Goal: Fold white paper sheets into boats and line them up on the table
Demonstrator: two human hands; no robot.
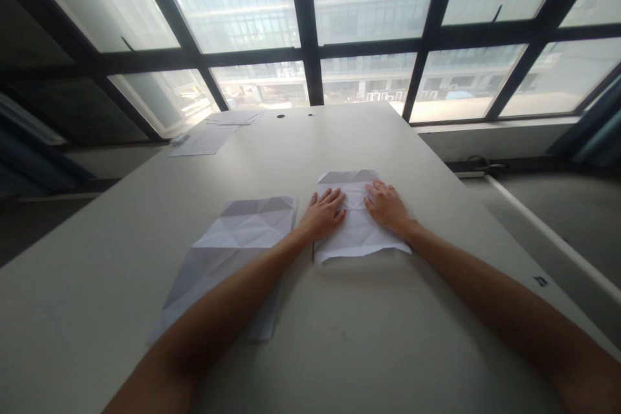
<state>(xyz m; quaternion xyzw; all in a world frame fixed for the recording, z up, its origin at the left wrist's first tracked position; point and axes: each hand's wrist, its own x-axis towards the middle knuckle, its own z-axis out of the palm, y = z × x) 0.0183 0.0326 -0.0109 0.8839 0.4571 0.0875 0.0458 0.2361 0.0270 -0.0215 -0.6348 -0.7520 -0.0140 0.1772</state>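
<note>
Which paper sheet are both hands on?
The smaller folded white paper sheet at centre, under left hand and right hand; the larger creased white sheet lies left of it.

So we count one table (72, 284), two hands on it, our left hand (324, 212) and right hand (385, 204), one folded paper (356, 233), one bigger creased sheet (233, 239), one far sheet (204, 141), one far pile of paper (236, 118), and two tiny dark dots (280, 116).

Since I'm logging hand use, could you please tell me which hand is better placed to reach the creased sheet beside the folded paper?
Left, probably: the left hand lies flat on the folded paper, nearest the creased sheet; the right hand rests on the paper's far side.
</note>
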